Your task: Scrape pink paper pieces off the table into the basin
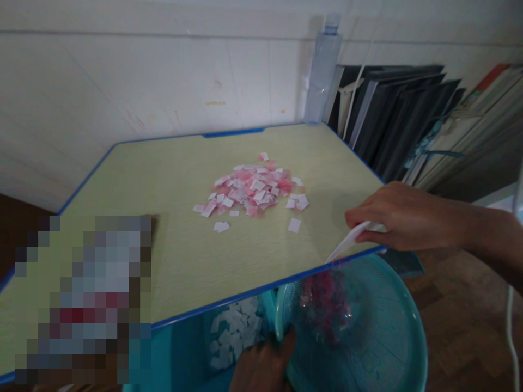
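Observation:
A thin white card-like piece (347,242) is pinched in my right hand (402,218), its lower edge against the table's blue rim. My left hand (261,367), dim and partly cut off by the bottom of the view, holds the near-left rim of a round teal basket (392,332) below the table edge. Pink pieces in clear wrapping (329,305) lie in that basket. A pile of small white squares and pink bits (257,188) sits mid-table, with several squares scattered around it.
The pale yellow table (171,174) has a blue edge. Under its front, a teal bin (183,354) contains white squares (237,332). A clear bottle (322,76) stands at the back right beside dark flat panels (396,114). A pixelated patch hides the left side.

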The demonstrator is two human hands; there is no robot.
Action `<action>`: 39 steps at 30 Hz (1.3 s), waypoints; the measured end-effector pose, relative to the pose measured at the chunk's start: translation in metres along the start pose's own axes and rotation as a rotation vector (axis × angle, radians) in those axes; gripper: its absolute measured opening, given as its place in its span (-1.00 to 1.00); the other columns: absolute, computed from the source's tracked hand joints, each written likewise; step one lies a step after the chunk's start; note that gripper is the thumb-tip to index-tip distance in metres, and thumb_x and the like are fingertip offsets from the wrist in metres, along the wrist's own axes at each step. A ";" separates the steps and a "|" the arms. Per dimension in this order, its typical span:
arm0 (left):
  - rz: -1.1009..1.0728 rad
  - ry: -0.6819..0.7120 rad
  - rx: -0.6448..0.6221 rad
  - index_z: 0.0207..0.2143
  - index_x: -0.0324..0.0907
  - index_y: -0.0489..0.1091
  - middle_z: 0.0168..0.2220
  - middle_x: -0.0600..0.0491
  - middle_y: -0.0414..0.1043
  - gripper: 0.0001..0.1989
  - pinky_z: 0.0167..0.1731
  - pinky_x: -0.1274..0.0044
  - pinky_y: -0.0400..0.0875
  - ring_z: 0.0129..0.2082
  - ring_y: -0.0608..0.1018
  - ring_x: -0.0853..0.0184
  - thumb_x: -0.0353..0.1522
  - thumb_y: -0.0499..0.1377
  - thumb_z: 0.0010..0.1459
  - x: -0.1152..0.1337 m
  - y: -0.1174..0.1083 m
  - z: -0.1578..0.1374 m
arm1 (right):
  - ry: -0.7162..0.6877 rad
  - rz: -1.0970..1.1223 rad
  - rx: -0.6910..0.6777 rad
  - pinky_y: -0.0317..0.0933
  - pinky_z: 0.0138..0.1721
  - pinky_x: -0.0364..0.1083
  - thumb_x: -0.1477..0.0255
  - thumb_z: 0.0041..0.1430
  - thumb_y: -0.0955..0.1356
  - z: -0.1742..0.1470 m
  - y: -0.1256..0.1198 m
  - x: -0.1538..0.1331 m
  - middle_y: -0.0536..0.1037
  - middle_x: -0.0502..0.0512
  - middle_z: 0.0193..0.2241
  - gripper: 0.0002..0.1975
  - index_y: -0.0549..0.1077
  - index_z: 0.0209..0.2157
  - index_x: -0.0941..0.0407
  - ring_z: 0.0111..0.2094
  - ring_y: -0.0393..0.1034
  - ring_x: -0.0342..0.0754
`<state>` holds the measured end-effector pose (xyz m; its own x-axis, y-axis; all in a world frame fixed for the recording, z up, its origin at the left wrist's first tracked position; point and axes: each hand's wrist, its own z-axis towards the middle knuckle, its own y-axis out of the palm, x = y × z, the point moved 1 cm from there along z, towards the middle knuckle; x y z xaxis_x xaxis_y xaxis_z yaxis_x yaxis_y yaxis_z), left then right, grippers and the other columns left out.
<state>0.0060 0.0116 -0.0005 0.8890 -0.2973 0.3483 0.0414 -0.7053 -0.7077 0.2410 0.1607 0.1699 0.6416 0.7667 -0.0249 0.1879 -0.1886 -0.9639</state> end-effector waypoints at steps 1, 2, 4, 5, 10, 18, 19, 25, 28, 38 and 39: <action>0.000 -0.004 -0.009 0.22 -0.14 0.14 -0.12 -0.18 0.47 -0.24 -0.22 0.24 0.41 -0.17 0.52 0.00 -0.57 0.03 -0.12 0.000 0.000 -0.001 | 0.007 -0.003 -0.002 -0.10 -0.47 -0.09 0.47 0.19 0.23 -0.001 0.000 -0.001 0.45 0.04 -0.55 -0.88 0.35 -0.41 0.11 -0.47 0.37 -0.07; 0.001 -0.009 -0.017 0.22 -0.14 0.14 -0.13 -0.17 0.47 -0.24 -0.22 0.25 0.41 -0.17 0.52 0.01 -0.57 0.03 -0.11 0.001 -0.001 -0.001 | 0.013 -0.008 -0.002 -0.09 -0.47 -0.08 0.47 0.19 0.22 -0.002 0.001 -0.001 0.45 0.05 -0.55 -0.88 0.35 -0.41 0.11 -0.46 0.38 -0.06; 0.003 -0.010 -0.019 0.22 -0.12 0.13 -0.13 -0.15 0.48 -0.25 -0.22 0.27 0.42 -0.18 0.52 0.02 -0.57 0.04 -0.09 0.001 -0.001 -0.003 | 0.014 -0.021 0.010 -0.10 -0.47 -0.07 0.46 0.20 0.22 -0.004 0.003 -0.002 0.45 0.05 -0.55 -0.88 0.35 -0.40 0.10 -0.46 0.38 -0.05; 0.005 -0.007 -0.013 0.22 -0.11 0.13 -0.13 -0.15 0.48 -0.25 -0.21 0.27 0.41 -0.17 0.52 0.03 -0.57 0.04 -0.09 0.001 -0.001 -0.003 | 0.014 -0.030 0.016 -0.10 -0.46 -0.07 0.46 0.21 0.22 -0.006 0.004 -0.001 0.46 0.04 -0.54 -0.88 0.35 -0.39 0.09 -0.46 0.38 -0.05; -0.003 -0.005 -0.012 0.21 -0.16 0.15 -0.13 -0.19 0.48 -0.28 -0.22 0.24 0.41 -0.18 0.52 0.00 -0.57 0.03 -0.07 0.001 -0.001 -0.001 | -0.012 -0.040 0.028 -0.08 -0.45 -0.05 0.42 0.24 0.21 -0.018 0.011 0.001 0.48 0.04 -0.51 -0.86 0.36 -0.37 0.08 -0.45 0.39 -0.06; -0.002 -0.009 -0.003 0.22 -0.14 0.14 -0.11 -0.20 0.47 -0.24 -0.20 0.28 0.40 -0.16 0.52 0.02 -0.56 0.06 -0.12 0.002 -0.005 -0.001 | 0.053 -0.224 0.183 -0.12 -0.49 -0.05 0.45 0.20 0.20 0.004 0.000 -0.005 0.51 0.04 -0.53 -0.85 0.38 -0.38 0.06 -0.49 0.41 -0.01; 0.005 -0.015 -0.005 0.22 -0.13 0.14 -0.12 -0.20 0.48 -0.24 -0.21 0.28 0.40 -0.17 0.52 0.02 -0.56 0.06 -0.12 0.003 -0.005 -0.001 | 0.072 -0.265 0.223 -0.13 -0.50 -0.05 0.44 0.20 0.20 0.011 -0.001 -0.006 0.51 0.05 -0.52 -0.85 0.38 -0.37 0.06 -0.50 0.40 0.00; -0.007 -0.007 0.002 0.21 -0.14 0.16 -0.17 -0.21 0.50 -0.29 -0.26 0.28 0.43 -0.22 0.54 0.01 -0.54 0.05 -0.08 0.002 0.000 0.000 | -0.037 -0.324 0.326 -0.23 -0.53 -0.05 0.56 0.15 0.22 0.042 0.005 -0.025 0.50 0.01 -0.52 -0.84 0.38 -0.31 0.06 -0.54 0.31 -0.08; -0.007 0.007 0.012 0.22 -0.15 0.13 -0.17 -0.22 0.49 -0.29 -0.27 0.25 0.44 -0.23 0.55 0.00 -0.53 0.06 -0.06 0.001 0.003 0.001 | -0.112 -0.304 0.343 -0.27 -0.53 -0.04 0.59 0.11 0.23 0.047 0.002 -0.038 0.47 0.00 -0.55 -0.81 0.37 -0.28 0.07 -0.55 0.27 -0.10; -0.006 0.015 -0.015 0.19 -0.13 0.19 -0.20 -0.23 0.51 -0.36 -0.31 0.23 0.47 -0.26 0.56 -0.04 -0.55 0.04 0.01 0.004 -0.004 0.002 | 0.128 -0.287 0.262 -0.17 -0.55 -0.07 0.43 0.08 0.28 0.047 -0.010 -0.017 0.46 0.08 -0.58 -0.87 0.43 -0.30 0.05 -0.54 0.30 -0.03; -0.006 0.025 -0.002 0.18 -0.14 0.21 -0.22 -0.22 0.51 -0.39 -0.32 0.24 0.47 -0.27 0.56 -0.03 -0.54 0.04 0.03 0.004 -0.004 0.002 | 0.128 -0.271 0.253 -0.15 -0.54 -0.06 0.43 0.07 0.29 0.047 -0.008 -0.015 0.47 0.08 -0.57 -0.85 0.44 -0.29 0.05 -0.54 0.31 -0.02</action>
<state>0.0102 0.0148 0.0028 0.8770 -0.3093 0.3677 0.0453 -0.7086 -0.7042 0.1945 0.1798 0.1656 0.6843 0.6823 0.2573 0.1838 0.1800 -0.9663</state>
